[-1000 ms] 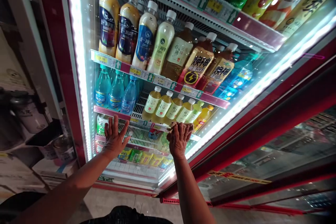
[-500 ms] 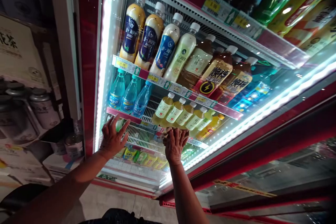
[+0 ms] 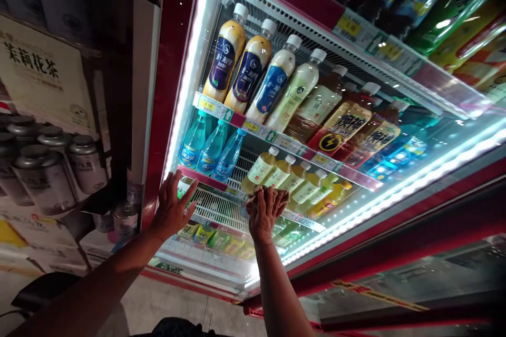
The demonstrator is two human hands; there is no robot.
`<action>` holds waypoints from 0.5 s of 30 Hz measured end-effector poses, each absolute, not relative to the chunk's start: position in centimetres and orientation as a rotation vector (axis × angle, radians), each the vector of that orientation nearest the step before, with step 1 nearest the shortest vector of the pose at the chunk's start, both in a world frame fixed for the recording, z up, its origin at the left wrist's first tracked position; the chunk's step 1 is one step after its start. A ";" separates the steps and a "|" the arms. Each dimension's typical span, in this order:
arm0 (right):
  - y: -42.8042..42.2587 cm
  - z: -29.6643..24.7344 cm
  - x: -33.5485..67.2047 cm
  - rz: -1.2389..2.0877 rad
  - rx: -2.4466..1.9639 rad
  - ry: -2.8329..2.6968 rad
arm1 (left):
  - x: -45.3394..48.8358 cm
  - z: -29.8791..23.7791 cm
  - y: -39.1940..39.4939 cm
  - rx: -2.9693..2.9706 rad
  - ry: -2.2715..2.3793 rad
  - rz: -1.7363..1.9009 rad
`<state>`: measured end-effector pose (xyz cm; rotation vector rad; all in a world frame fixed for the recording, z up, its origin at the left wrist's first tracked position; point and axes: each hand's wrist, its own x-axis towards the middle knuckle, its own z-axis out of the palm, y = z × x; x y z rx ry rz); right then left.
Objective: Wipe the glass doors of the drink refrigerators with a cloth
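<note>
My right hand (image 3: 264,218) presses a crumpled brownish cloth (image 3: 285,196) at the front edge of a fridge shelf, just below a row of pale yellow-green bottles (image 3: 276,172). Parts of the cloth are covered by my fingers. With fingers spread and nothing in it, my left hand (image 3: 174,208) is at the left end of that shelf edge, near the blue-green bottles (image 3: 211,151). Whether its fingertips touch the edge, I cannot tell. Both hands are in front of the lit drinks fridge (image 3: 179,113).
Above, a shelf carries tall bottles (image 3: 273,84) behind a price strip (image 3: 253,127). More bottles fill the top right. Metal canisters (image 3: 39,179) stand on shelving at the left. A red-framed fridge door (image 3: 379,231) stretches along the lower right.
The view has shifted, so the fridge and bottles appear farther right. My right hand and the cloth now sit farther left along the shelf edge relative to the bottles. My left hand stays spread.
</note>
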<state>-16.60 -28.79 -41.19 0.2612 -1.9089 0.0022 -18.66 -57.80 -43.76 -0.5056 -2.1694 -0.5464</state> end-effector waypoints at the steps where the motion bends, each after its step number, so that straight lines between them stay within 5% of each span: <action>1: -29.4 -40.7 -16.9 0.010 0.245 -1.877 | -18.8 -43.5 -57.9 -0.498 -2.175 -0.547; 15: -34.5 -41.2 -18.4 0.020 0.291 -1.919 | -20.0 -43.6 -60.5 -0.468 -2.164 -0.525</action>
